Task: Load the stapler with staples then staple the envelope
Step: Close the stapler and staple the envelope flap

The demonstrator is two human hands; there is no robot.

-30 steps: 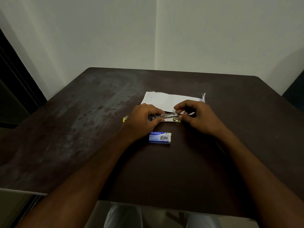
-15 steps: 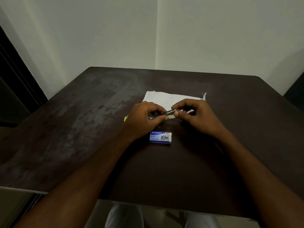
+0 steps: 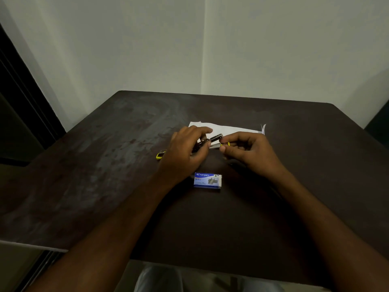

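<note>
Curled left hand (image 3: pixel 185 151) close beside curled right hand (image 3: pixel 250 151)

Table (image 3: pixel 105 186) – dark brown, matte, pale scuffed patches across left half. Envelope (image 3: pixel 231 130) – white, flat, beyond middle, long side running left-right. Staple box (image 3: pixel 207 180) – blue, flat, on near side of envelope, apart from it. Stapler (image 3: pixel 215 141) – by envelope's near edge, yellow tail low at left; contact with tabletop unclear.

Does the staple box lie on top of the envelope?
No, the box lies on the bare table, well apart from the envelope.
</note>
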